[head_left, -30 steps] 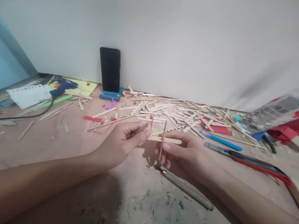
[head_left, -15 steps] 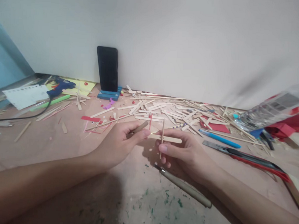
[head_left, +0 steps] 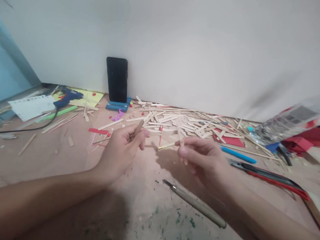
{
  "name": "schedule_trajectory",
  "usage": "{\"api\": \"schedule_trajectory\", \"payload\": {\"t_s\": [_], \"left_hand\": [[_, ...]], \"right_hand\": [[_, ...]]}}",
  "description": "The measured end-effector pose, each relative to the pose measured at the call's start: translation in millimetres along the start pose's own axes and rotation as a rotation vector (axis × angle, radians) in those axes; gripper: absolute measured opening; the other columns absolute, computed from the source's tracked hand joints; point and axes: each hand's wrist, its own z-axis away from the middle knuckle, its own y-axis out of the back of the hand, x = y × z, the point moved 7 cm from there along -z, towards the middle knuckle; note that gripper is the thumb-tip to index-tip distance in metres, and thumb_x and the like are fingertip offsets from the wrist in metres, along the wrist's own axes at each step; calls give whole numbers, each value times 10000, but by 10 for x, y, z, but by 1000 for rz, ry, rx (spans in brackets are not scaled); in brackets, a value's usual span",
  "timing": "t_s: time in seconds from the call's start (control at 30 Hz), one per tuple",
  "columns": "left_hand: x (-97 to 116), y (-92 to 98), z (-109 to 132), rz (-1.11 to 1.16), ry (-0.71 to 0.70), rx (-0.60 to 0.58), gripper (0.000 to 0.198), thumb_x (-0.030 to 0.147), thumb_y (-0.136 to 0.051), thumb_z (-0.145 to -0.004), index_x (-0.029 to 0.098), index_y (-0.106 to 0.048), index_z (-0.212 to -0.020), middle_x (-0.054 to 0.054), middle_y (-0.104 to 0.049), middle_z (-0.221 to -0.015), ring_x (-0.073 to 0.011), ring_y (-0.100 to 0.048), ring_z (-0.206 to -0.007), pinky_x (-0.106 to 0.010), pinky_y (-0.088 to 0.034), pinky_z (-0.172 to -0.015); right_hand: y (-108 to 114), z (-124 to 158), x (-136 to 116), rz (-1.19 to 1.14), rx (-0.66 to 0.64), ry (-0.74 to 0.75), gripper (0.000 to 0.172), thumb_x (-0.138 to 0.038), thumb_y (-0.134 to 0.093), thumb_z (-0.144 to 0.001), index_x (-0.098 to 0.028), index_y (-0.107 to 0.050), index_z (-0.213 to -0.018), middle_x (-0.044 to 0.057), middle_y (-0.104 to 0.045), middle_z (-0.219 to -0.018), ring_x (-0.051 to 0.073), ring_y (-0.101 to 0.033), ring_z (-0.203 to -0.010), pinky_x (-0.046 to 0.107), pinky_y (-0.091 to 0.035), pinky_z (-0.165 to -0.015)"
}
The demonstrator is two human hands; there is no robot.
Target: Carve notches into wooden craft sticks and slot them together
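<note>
the left hand pinches a short stick between thumb and fingers, its tip pointing up and away. half a second ago this stick met the crossed sticks in the right hand. now the hands are apart, with bare table between them. the right hand pinches a thin stick, tilted and blurred by motion. i cannot tell if the flat crosspiece is still with it. so the pieces are separated now, not pressed together. a tool with a pale handle lies untouched on the table, just below the right hand. behind are a heap of sticks, a blue pen, a phone standing at the wall, and a glue gun far left.
</note>
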Motion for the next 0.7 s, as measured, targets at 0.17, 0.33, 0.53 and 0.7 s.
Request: {"api": "schedule_trajectory", "payload": {"t_s": [0.17,0.33,0.53,0.7], "left_hand": [[23,43,55,-2,29,69,342,439,-673,-990,212,-728,-741,64,-448,-537,-91,-393,-495,-242,-284,-480],[61,59,65,-60,-11,84,343,460,-693,-979,228,-768,-737,39,-579,-604,-104,-488,-552,-226,-364,-503],[203,35,115,-136,-155,58,276,372,-692,-988,220,-755,-767,36,-729,-705,-109,-619,-596,-212,-447,-542],[383,-106,309,-264,-523,-55,182,104,-618,-973,198,-761,-910,41,-769,-760,-89,-686,-635,-189,-492,-633]], "right_hand": [[-223,128,165,124,-91,-162,297,-383,-912,-763,-152,-756,-659,14,-636,-479,44,-414,-315,143,-270,-313],[-197,106,170,45,-41,-187,313,-385,-945,-698,-156,-736,-664,7,-640,-489,63,-437,-304,159,-296,-305],[-167,123,143,84,14,-147,322,-406,-947,-694,-160,-740,-676,3,-624,-474,59,-409,-305,158,-302,-295],[-217,134,117,58,-32,-127,321,-378,-955,-696,-163,-731,-613,2,-601,-454,59,-399,-310,161,-271,-292]]}}
